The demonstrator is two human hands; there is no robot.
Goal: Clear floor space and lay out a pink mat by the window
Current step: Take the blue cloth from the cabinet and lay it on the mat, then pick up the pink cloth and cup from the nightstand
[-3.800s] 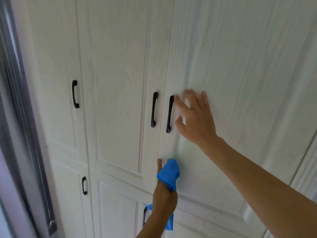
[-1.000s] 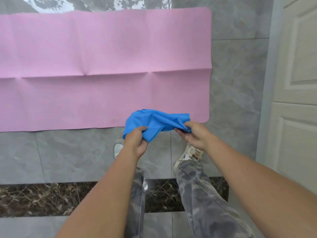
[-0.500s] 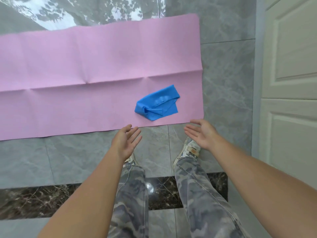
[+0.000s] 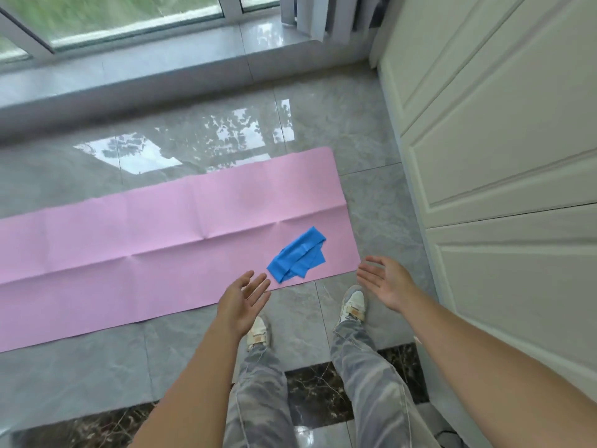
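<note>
While fingers (image 4: 256,283) are straight, left hand (image 4: 240,305), right hand (image 4: 386,282) hold nothing

Soft daylight comes in through the window (image 4: 129,21) at the top and lights the scene brightly and evenly. The glossy floor tiles (image 4: 339,134) throw back white glare and a mirrored patch of sky and leaves between the sill (image 4: 129,82) and the pink mat (image 4: 129,253). The mat is lit flat, its creases showing as faint shadow lines. The glass and the greenery beyond it are smeared with blur. Wide-angle distortion bows the sill and tilts the cupboard doors (image 4: 500,124) at right.
</note>
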